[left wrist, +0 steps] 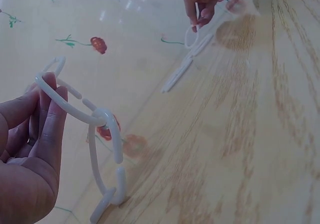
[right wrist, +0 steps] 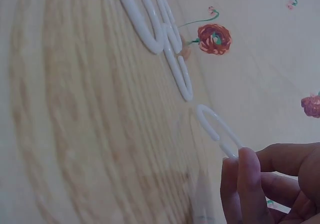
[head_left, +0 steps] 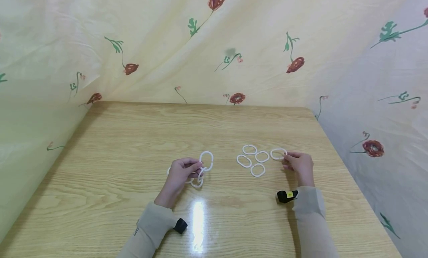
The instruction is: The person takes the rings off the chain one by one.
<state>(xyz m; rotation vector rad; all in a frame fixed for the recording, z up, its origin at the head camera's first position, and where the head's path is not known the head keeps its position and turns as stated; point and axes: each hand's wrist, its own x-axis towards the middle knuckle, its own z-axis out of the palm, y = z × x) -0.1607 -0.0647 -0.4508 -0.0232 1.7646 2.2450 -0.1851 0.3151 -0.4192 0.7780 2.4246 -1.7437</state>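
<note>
My left hand (head_left: 180, 173) pinches the top link of a chain of white plastic links (left wrist: 70, 103), each an oval ring with a small gap in its side. Lower links (left wrist: 106, 156) hang from it down to the table, partly hidden behind the hand in the head view. Over at the right, my right hand (head_left: 300, 165) pinches a single white link (right wrist: 220, 129) by one end between thumb and finger. That link is raised at the right side of a group of loose links.
Several loose white links (head_left: 249, 161) lie close together on the wooden table (head_left: 133, 139), between the two hands. Cloth with printed poppies (head_left: 260, 31) hangs behind and along both sides of the table. A bright reflection (head_left: 198, 224) shows near the front.
</note>
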